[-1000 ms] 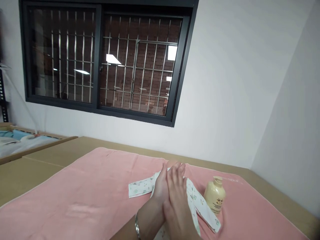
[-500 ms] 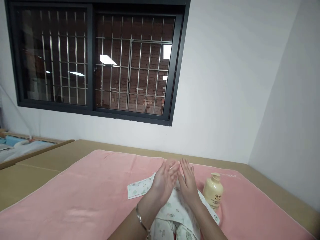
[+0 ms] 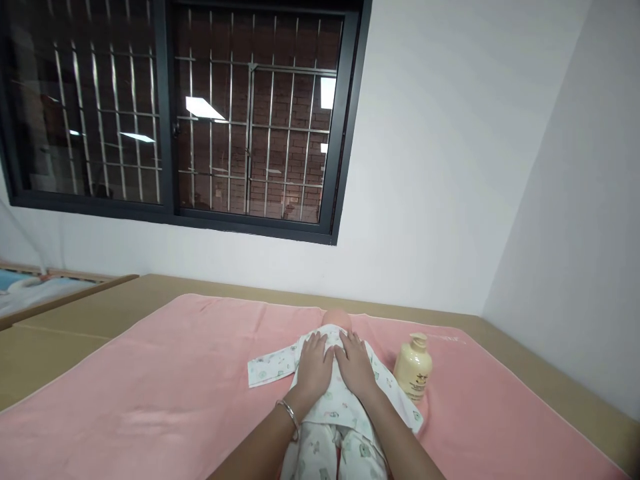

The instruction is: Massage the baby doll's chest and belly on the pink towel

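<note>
A baby doll point(image 3: 337, 413) in a white printed top and trousers lies on a pink mat point(image 3: 165, 393), its bald head point(image 3: 337, 318) toward the wall. Whether it faces up or down I cannot tell. My left hand point(image 3: 315, 365) rests flat on the left side of the doll's upper body, fingers pointing to the head. Beside it, my right hand point(image 3: 356, 365) lies flat on the right side, thumbs close together. One sleeve point(image 3: 271, 368) stretches out to the left; the other point(image 3: 400, 400) slants down to the right, below my right forearm's outer side.
A pale yellow pump bottle point(image 3: 414, 368) stands on the mat near the doll's right-hand sleeve. The mat covers a tan tabletop point(image 3: 65, 353) set against a white wall. A barred window point(image 3: 170, 113) is above. Blue and white cloth point(image 3: 40, 293) lies at far left.
My hands, held raised with palms turned toward each other above the doll, have come down flat onto its upper body. The doll's head now shows. The view has shifted slightly.
</note>
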{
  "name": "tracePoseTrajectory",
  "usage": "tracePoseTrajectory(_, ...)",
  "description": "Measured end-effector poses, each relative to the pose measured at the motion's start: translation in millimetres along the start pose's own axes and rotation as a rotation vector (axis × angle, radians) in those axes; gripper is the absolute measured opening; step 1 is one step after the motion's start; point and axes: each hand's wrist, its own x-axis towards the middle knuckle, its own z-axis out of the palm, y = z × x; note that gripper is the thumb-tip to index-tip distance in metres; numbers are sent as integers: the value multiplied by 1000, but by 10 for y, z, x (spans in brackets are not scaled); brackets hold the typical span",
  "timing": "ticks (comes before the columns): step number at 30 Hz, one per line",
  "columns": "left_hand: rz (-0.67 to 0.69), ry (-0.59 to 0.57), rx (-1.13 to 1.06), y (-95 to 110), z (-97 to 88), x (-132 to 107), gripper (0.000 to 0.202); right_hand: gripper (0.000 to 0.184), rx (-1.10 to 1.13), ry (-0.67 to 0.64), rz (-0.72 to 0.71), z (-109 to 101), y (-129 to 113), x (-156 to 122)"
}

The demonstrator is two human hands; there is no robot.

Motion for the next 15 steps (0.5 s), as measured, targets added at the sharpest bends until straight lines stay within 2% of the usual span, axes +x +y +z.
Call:
tracePoseTrajectory(4,-21,32,53,34,-4,9,41,53,-89,-1,-19,-7,-83,-51)
tracePoseTrajectory(8,43,30,157,40,-13,3,44,54,-105,16,-54,16,-141,-124)
tracePoseTrajectory(15,110,-10,437,56,-17,-31,46,55,-51,17,-36,37,-86,-86)
